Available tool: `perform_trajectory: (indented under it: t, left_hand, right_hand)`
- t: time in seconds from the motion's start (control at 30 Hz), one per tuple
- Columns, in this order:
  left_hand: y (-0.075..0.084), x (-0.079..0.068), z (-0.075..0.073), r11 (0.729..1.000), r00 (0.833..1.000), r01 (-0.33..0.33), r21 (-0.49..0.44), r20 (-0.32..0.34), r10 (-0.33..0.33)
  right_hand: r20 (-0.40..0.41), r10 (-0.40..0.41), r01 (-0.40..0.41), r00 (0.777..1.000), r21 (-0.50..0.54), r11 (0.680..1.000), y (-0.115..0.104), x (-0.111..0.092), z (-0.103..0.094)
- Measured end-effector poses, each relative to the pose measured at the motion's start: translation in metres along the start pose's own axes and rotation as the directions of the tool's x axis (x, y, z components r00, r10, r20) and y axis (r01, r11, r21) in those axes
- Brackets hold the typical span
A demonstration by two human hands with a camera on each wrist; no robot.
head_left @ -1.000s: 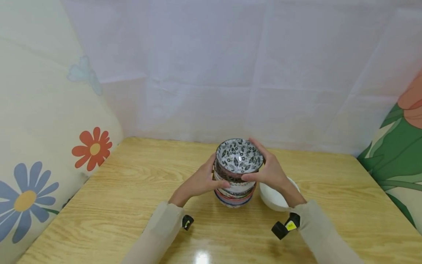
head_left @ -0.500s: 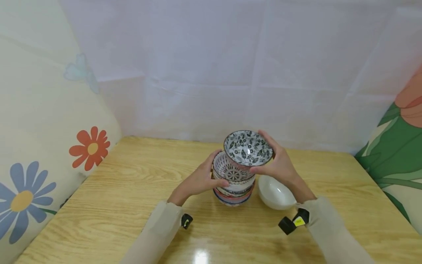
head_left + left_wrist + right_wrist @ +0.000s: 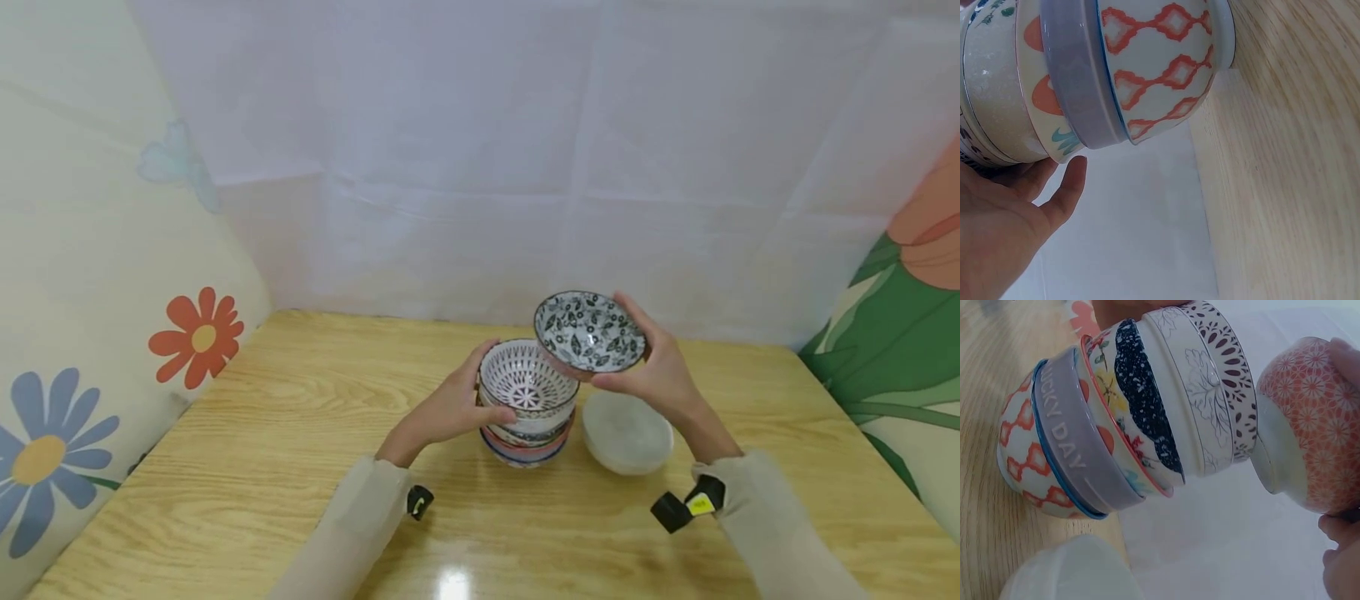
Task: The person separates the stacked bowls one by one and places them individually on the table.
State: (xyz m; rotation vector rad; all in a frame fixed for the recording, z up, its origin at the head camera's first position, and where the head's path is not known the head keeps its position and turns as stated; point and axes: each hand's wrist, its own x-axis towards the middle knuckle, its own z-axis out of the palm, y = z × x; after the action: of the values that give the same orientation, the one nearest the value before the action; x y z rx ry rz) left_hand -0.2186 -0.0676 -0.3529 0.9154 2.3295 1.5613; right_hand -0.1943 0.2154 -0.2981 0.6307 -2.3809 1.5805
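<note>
My right hand pinches the rim of a patterned bowl, thumb on the near side. Black leaves cover its inside; in the right wrist view the outside of this bowl is coral with white flowers. It is tilted, its foot by the top rim of a stack of bowls. My left hand grips the stack's upper part, thumb in front and fingers along the far side. In the left wrist view its fingers touch the stack. Several different patterned bowls are nested, the lowest on the table.
A plain white bowl stands on the wooden table just right of the stack, below my right hand. A pale cloth hangs behind the table. Flowered cloths border the left and right sides.
My right hand has lifted the black-leaf bowl off the stack and moved it right, uncovering the radial-patterned bowl beneath. My left hand has stayed at the stack.
</note>
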Motion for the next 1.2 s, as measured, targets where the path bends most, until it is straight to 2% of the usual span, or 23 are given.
perform_trajectory:
  t: [0.2,0.37,0.6,0.9,1.2]
  left_hand:
    - [0.000,0.000,0.000,1.000,1.000,-0.003,0.017,-0.006,0.004]
    - [0.000,0.001,0.000,1.000,1.000,0.005,0.030,-0.012,-0.004]
    - [0.000,0.001,0.001,1.000,1.000,0.012,0.027,-0.016,-0.012]
    - [0.000,0.000,0.001,1.000,1.000,0.007,0.027,-0.021,-0.006]
    - [-0.001,0.000,0.001,1.000,1.000,0.009,0.017,-0.013,-0.008]
  right_hand:
    - [-0.042,-0.001,0.000,0.999,-0.005,1.000,0.003,-0.006,-0.010]
    - [-0.059,0.042,-0.044,0.997,-0.041,0.998,0.006,-0.012,-0.017]
    - [-0.089,0.068,-0.070,0.994,-0.024,0.997,0.012,-0.023,-0.027]
    - [-0.139,0.108,-0.125,0.984,-0.119,0.985,0.027,-0.041,-0.040]
    - [-0.194,0.127,-0.160,0.973,-0.162,0.974,0.048,-0.063,-0.054]
